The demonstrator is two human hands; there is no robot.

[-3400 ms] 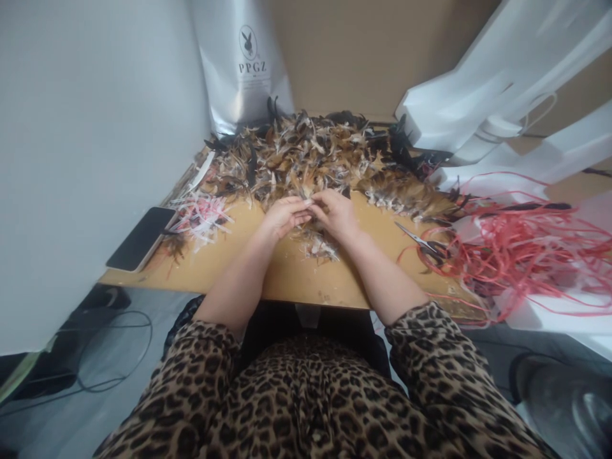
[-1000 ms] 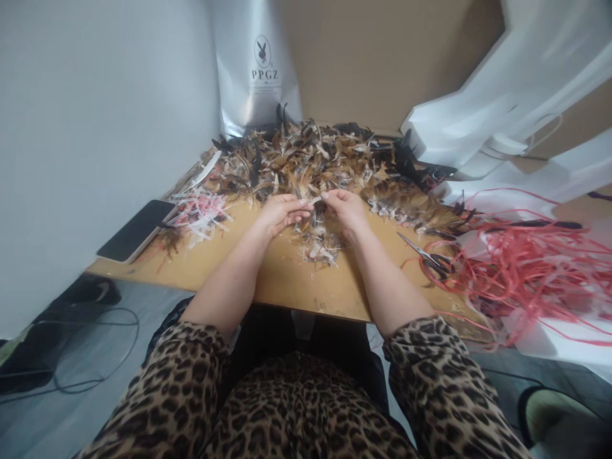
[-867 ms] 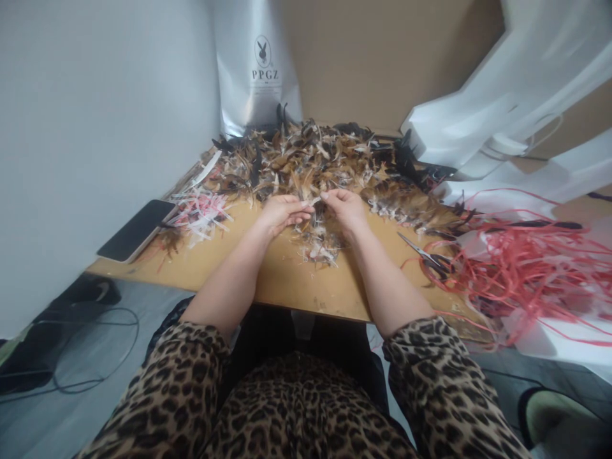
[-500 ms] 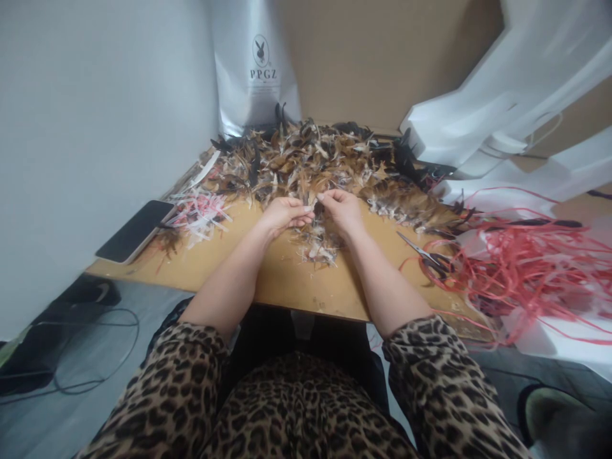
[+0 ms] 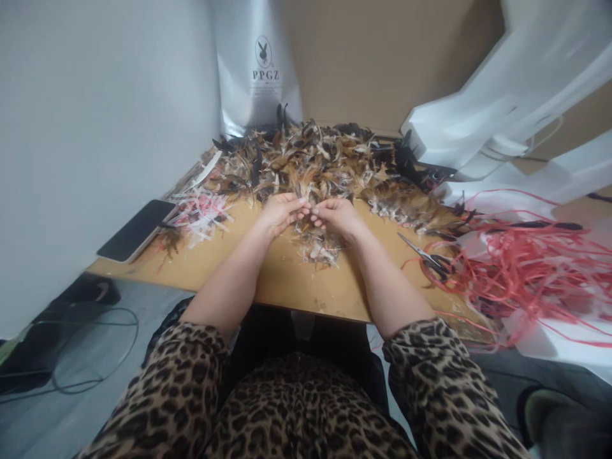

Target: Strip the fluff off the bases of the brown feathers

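Note:
My left hand (image 5: 283, 213) and my right hand (image 5: 335, 215) meet over the middle of the table, fingertips almost touching. Both are closed in a pinch on a small tuft of brown feathers (image 5: 305, 183), whose tips fan out above my fingers. The exact grip on its base is too small to make out. Just behind lies a wide heap of brown and black feathers (image 5: 329, 150). Below my hands is a small pile of pale feather scraps (image 5: 319, 254). A row of brown feathers (image 5: 414, 203) with whitish bases lies to the right of my right hand.
On the table (image 5: 287, 280), scissors (image 5: 430, 256) lie at right beside a tangle of red ribbon (image 5: 535, 268). Pink and white strips (image 5: 201, 213) and a phone (image 5: 136, 231) are at left. A silver bag (image 5: 258, 102) stands behind; white plastic (image 5: 482, 95) hangs at the right.
My right hand has turned slightly and come down and left, closer to my left fingertips. The feather tuft now fans out more visibly above the fingers.

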